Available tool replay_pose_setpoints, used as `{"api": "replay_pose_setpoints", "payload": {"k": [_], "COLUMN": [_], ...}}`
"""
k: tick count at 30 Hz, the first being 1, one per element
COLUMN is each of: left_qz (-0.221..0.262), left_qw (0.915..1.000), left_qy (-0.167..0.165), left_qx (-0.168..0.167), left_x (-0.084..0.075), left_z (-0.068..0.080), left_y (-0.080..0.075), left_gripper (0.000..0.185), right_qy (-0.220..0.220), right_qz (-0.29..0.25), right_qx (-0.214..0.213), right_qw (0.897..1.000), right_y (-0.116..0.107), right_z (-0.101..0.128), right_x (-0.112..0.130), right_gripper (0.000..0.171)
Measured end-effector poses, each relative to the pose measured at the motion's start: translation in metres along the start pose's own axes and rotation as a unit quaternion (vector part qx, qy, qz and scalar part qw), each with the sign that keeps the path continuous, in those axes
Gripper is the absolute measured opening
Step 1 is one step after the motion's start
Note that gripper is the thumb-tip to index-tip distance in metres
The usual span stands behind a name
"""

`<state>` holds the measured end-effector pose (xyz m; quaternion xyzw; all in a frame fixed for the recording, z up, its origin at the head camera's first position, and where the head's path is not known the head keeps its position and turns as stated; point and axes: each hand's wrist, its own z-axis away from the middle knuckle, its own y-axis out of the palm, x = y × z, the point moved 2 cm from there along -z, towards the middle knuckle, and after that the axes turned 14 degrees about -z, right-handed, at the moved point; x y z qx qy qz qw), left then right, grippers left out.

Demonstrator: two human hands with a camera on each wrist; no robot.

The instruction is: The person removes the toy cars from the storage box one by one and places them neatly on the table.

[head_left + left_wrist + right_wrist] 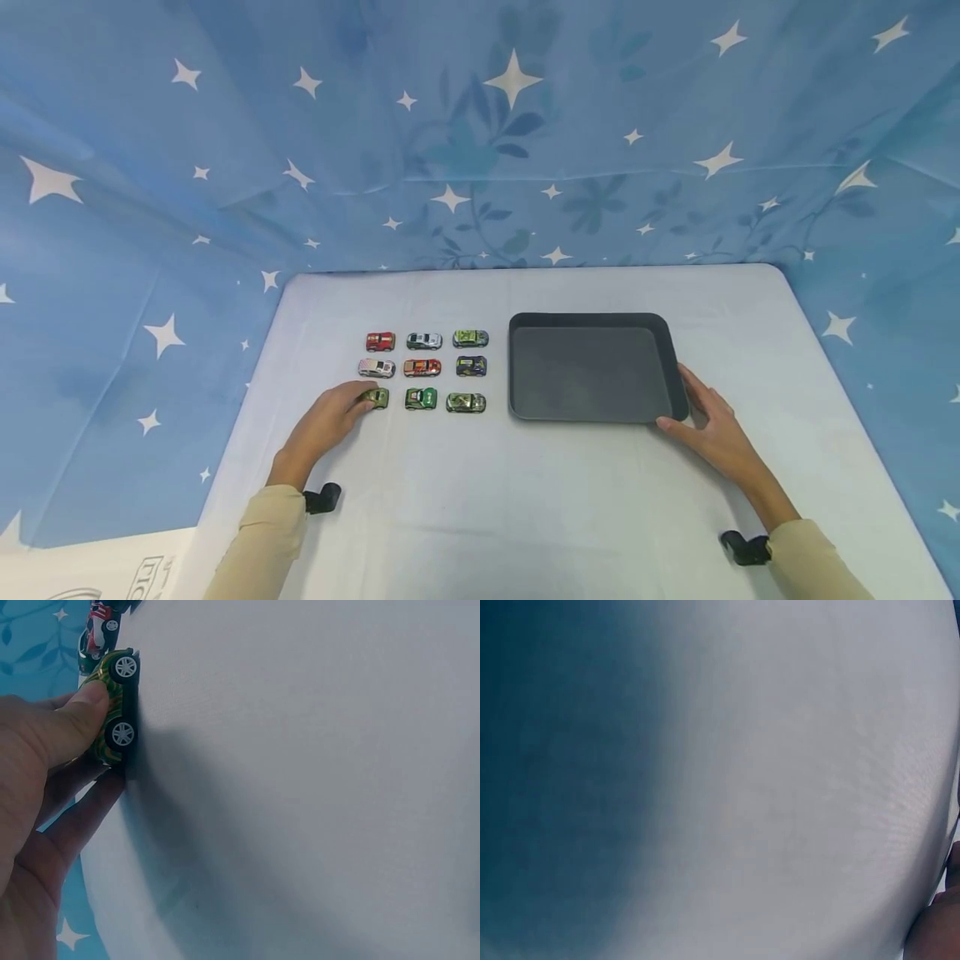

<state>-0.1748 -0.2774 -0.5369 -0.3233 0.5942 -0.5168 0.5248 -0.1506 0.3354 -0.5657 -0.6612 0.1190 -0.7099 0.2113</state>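
In the head view my left hand (330,421) is at the left front of a block of toy cars. Its thumb and fingers pinch a green toy car (380,398); in the left wrist view this toy car (118,705) has yellow-green stripes and silver wheels, with the thumb on its side. To the right lies a dark grey rectangular tray (588,417) with nothing in it. My right hand (716,433) holds the tray's near right corner, thumb at the front edge and fingers along the right side. The right wrist view shows only a little of that hand, at the lower right edge.
Several other toy cars stand in rows left of the tray, among them a red car (380,342), an orange car (422,367) and a green car (421,398). A white cloth covers the table (480,500). Blue star-patterned fabric (480,208) surrounds it.
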Motion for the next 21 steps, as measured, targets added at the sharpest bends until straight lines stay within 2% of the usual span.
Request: {"api": "replay_pose_setpoints", "payload": {"k": [6,12,16,21], "left_qz": [-0.001,0.013,0.016,0.012], "left_qw": [0.9999,0.9998,0.999,0.9947], "left_qy": [-0.01,-0.015,-0.032,-0.059], "left_qx": [0.012,0.0,-0.028,-0.083], "left_x": [0.001,0.0,0.001,0.01], "left_z": [0.0,0.002,0.006,0.004], "left_y": [-0.002,-0.007,-0.017,-0.039], "left_gripper": [0.037,0.044,0.048,0.055], "right_qy": [-0.001,0.006,0.024,0.016], "right_qz": [-0.006,-0.018,-0.037,-0.036], "right_qx": [0.003,0.013,0.014,0.004], "right_qw": [1.0,1.0,0.999,0.999], "right_y": [0.001,-0.004,-0.013,-0.03], "right_z": [-0.006,-0.007,-0.004,-0.005], "right_x": [0.002,0.001,0.004,0.018], "right_gripper": [0.102,0.102,0.094,0.087]}}
